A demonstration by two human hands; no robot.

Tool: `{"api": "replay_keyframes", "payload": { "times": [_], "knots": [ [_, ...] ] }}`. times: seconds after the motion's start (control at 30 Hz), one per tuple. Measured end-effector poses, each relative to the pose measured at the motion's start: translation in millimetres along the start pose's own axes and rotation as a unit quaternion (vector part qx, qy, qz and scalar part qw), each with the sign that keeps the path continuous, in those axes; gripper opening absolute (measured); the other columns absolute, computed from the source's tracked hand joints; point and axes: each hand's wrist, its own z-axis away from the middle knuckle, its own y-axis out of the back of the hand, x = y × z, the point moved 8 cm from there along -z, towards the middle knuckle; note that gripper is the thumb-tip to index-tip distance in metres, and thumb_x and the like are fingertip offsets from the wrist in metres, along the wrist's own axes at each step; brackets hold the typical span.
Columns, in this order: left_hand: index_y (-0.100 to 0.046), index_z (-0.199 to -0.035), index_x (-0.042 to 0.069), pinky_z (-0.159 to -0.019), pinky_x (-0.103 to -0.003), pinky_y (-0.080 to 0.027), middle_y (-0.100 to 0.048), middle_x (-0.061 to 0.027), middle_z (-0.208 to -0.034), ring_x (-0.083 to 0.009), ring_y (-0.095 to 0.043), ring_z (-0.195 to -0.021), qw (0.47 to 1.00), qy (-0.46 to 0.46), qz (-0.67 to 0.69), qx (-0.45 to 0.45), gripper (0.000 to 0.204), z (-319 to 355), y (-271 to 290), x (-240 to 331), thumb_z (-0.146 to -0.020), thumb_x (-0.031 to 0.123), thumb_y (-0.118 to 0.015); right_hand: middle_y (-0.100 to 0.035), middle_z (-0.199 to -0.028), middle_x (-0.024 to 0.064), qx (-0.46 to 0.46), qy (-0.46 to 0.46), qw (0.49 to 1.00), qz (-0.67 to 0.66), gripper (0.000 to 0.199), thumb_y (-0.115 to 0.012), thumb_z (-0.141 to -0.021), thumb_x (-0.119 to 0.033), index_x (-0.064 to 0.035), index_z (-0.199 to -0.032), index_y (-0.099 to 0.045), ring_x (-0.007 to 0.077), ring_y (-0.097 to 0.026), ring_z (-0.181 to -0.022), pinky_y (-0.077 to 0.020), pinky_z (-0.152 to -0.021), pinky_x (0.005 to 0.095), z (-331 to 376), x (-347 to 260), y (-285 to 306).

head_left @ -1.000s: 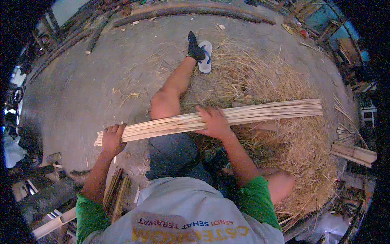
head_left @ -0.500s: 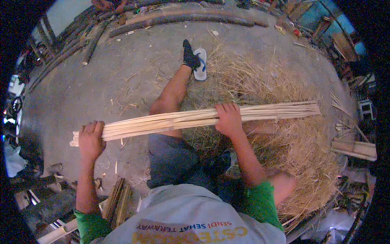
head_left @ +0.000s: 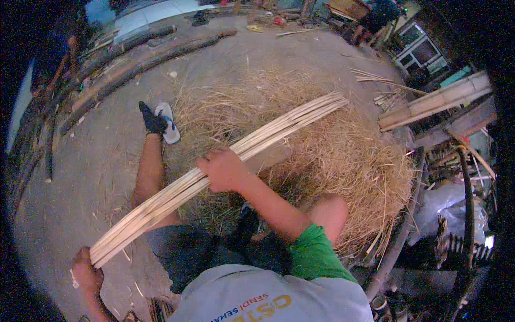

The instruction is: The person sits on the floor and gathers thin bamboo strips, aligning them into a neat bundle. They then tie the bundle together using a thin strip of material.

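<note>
Pale wood, probably bamboo, makes the bundle of thin strips (head_left: 174, 195), which lies slantwise in the air over the person's legs, from the left hand at the lower left to the far side of the straw-coloured shavings. I judge it light for its length, springy rather than stiff, and rather dry, so the strips may slide one along another, and a single strip may split if it is bent hard. Its free far end seems likely to fan out a little. Good places to take hold are near the middle, with the fingers around the whole width, and at the near end; the cut edges could be sharp.

The right hand (head_left: 222, 169) is closed over the bundle near its middle, its fingers curled across the top. The left hand (head_left: 87, 272) is at the near end, touching it; I cannot tell if it pinches the strips or only presses on their ends.

Below is the pile of shavings (head_left: 348, 166) on the floor (head_left: 64, 204). A sandal (head_left: 168, 123) stands by its left edge. Further, logs (head_left: 145, 61) lie toward the floor's far left edge, and a split bamboo piece (head_left: 437, 99) rests at the right edge.
</note>
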Motion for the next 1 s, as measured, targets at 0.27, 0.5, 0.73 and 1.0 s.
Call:
{"api": "replay_keyframes", "payload": {
  "times": [0.27,0.5,0.73,1.0],
  "knots": [
    [-0.056,-0.105,0.003,-0.074,-0.053,-0.044,-0.059,-0.0204,-0.090,-0.0452,-0.056,-0.087,0.997,0.036,0.046,0.041,0.040,3.7,-18.0,-4.5,-0.066,-0.003,-0.059,-0.068,-0.099,0.0154,0.098,0.054,0.993,0.034,0.040,-0.070,-0.067,-0.020,-0.0054,-0.104,-0.062,0.0344,-0.066,-0.100,-0.0477,-0.093,0.0464,18.8,-29.0,70.1],
    [-0.056,-0.103,0.002,-0.077,-0.054,-0.044,-0.059,-0.0204,-0.091,-0.0464,-0.056,-0.088,0.990,-0.010,0.132,0.054,0.042,10.4,-57.8,0.1,-0.061,-0.001,-0.060,-0.066,-0.100,0.0149,0.080,0.060,0.995,0.025,0.041,-0.069,-0.071,-0.020,-0.0045,-0.108,-0.061,0.0337,-0.064,-0.102,-0.0459,-0.096,0.0459,33.0,-31.8,75.5],
    [-0.058,-0.106,0.002,-0.072,-0.053,-0.049,-0.062,-0.0229,-0.090,-0.0474,-0.061,-0.084,0.989,-0.017,0.135,0.049,0.039,4.7,-108.6,16.3,-0.068,0.004,-0.066,-0.066,-0.104,0.0143,0.068,0.052,0.994,0.070,0.049,-0.071,-0.070,-0.023,-0.0046,-0.114,-0.060,0.0319,-0.063,-0.106,-0.0454,-0.098,0.0467,43.2,-14.4,53.3],
    [-0.059,-0.098,0.003,-0.074,-0.053,-0.047,-0.060,-0.0210,-0.084,-0.0456,-0.058,-0.085,0.991,0.010,0.131,0.006,0.031,11.8,-95.1,-22.7,-0.068,0.005,-0.068,-0.068,-0.100,0.0155,0.098,0.079,0.992,0.023,0.048,-0.069,-0.071,-0.022,-0.0039,-0.115,-0.061,0.0342,-0.067,-0.096,-0.0510,-0.089,0.0468,34.5,-32.7,6.9]
  ]
}}
